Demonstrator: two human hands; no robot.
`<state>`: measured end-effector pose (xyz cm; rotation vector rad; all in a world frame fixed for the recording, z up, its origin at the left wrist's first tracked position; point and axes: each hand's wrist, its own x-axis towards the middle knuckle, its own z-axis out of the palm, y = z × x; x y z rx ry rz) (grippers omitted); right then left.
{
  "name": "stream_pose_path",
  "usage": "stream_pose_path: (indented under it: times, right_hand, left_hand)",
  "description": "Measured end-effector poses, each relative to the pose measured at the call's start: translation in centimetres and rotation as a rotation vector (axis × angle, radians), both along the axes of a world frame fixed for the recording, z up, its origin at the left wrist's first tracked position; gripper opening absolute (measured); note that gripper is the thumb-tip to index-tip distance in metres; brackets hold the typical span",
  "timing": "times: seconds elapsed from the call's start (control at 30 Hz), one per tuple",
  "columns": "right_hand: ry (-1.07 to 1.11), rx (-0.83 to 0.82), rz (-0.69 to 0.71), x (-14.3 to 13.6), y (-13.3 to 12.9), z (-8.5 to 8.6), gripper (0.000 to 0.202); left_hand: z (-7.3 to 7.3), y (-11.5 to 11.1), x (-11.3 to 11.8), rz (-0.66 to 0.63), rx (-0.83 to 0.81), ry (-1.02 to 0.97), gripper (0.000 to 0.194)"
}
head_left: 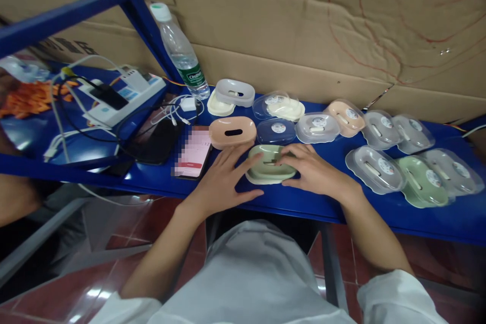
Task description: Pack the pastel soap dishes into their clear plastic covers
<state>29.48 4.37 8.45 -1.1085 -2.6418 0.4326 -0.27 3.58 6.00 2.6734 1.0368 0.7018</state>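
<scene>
A pale green soap dish (268, 153) with a slot in its floor lies in front of me, near the front edge of the blue table. My left hand (228, 174) is at its left end, fingers and thumb spread, the index finger reaching over the rim. My right hand (313, 167) curls round the right end, its fingertips inside the dish by the slot and its thumb low at the outer edge. A cream layer shows beneath the green rim. Just behind stands a peach soap dish (220, 129) with an open slot.
A grey dish (246, 92) rests partly on a cream piece. Several clear-lidded soap dishes (379, 167) fill the right side. A phone (203, 154), a water bottle (182, 53), a power strip (114, 106) with cables, and orange pieces (26, 101) are left. Cardboard (266, 30) backs the table.
</scene>
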Motion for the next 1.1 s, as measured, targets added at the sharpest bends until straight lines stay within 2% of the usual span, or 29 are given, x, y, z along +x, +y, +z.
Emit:
stream_pose_path:
  times: [0.13,0.27,0.6,0.7,0.8,0.93,1.03,1.1]
  right_hand:
    - [0.005,0.011,0.052,-0.6,-0.2,-0.2,0.050]
    - [-0.008,0.022,0.127,-1.1,-0.3,-0.6,0.050]
    - [-0.198,0.189,0.070,-2.6,-1.2,-1.2,0.041]
    - [-0.179,0.212,0.075,-2.8,-1.2,-1.3,0.037]
    - [-0.088,0.191,0.089,-2.8,-0.9,-1.2,0.035]
    - [-0.042,0.157,0.097,-2.6,-0.6,-1.0,0.035]
    - [-0.045,0.149,0.092,-2.7,-0.5,-1.1,0.034]
    - [-0.027,0.154,0.072,-2.9,-0.4,-1.4,0.035]
  left_hand:
    - [-1.7,-1.9,0.8,0.062,0.050,0.010,0.049]
    - [-3.0,-2.4,1.0,0.128,0.162,-0.029,0.029]
    - [-3.4,-2.8,1.1,0.193,0.211,0.021,0.027]
    - [-2.9,-2.7,1.0,0.186,0.190,0.028,0.028]
    - [-1.5,-1.2,0.3,0.222,0.143,-0.004,0.033]
    - [0.5,3.1,-0.9,0.382,0.158,0.047,0.045]
    - [1.2,6.0,-1.6,0.353,0.110,0.144,0.035]
    - [1.4,6.7,-1.7,0.332,0.094,0.106,0.030]
